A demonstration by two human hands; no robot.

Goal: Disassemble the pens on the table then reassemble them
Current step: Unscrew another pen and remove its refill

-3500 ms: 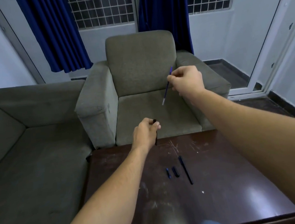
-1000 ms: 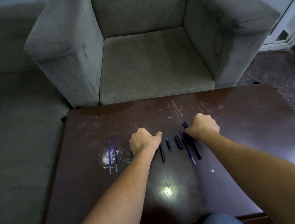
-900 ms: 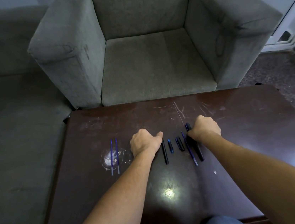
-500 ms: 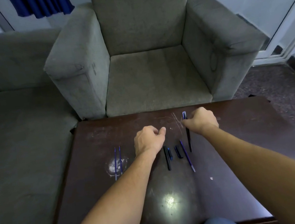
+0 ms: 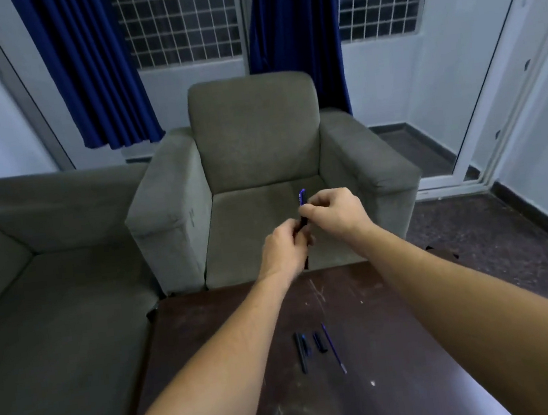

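pen upright between left hand below, right hand above

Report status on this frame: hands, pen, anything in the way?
Both hands, left and right, shut on one pen, raised over table edge. Loose parts lie on table. Nothing in the way.

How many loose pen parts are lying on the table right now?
4 visible: a long black barrel, a short blue-tipped piece beside it, a short dark piece, and a thin blue refill rightmost. More may be hidden under the forearms.
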